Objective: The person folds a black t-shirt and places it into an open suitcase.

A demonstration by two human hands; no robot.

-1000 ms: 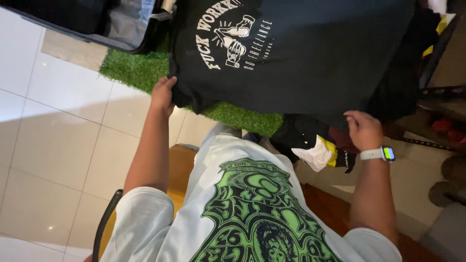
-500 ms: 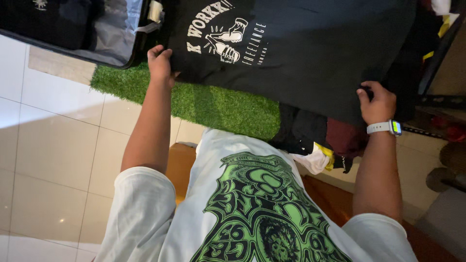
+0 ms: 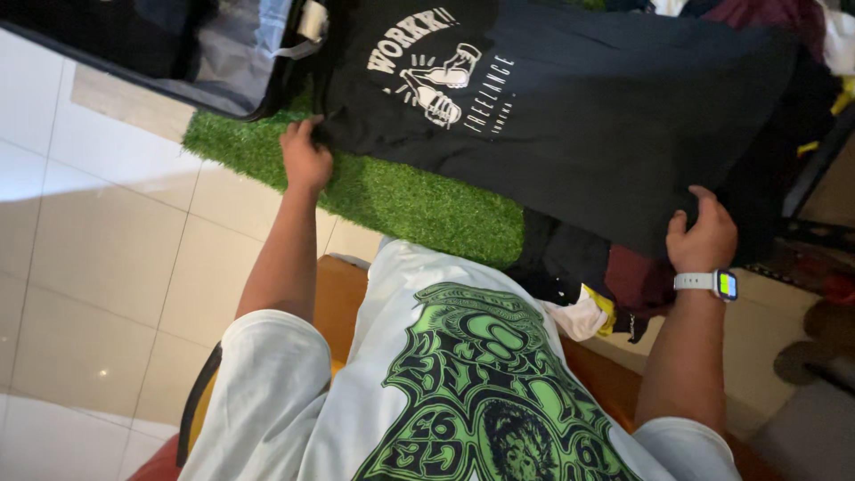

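Both hands grip a black T-shirt (image 3: 588, 116) spread over the green turf mat (image 3: 401, 200). The left hand (image 3: 305, 158) is at ten o'clock, the right hand (image 3: 705, 236) at three.

Glossy white floor tiles (image 3: 98, 267) spread out left of the held cloth, catching soft light. A green artificial-grass mat (image 3: 401, 200) lies directly beneath it, with an orange-brown wooden seat (image 3: 334, 303) nearer the body.

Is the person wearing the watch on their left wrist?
No, the white-strapped watch sits on the wrist of the right hand, which grips the black T-shirt.
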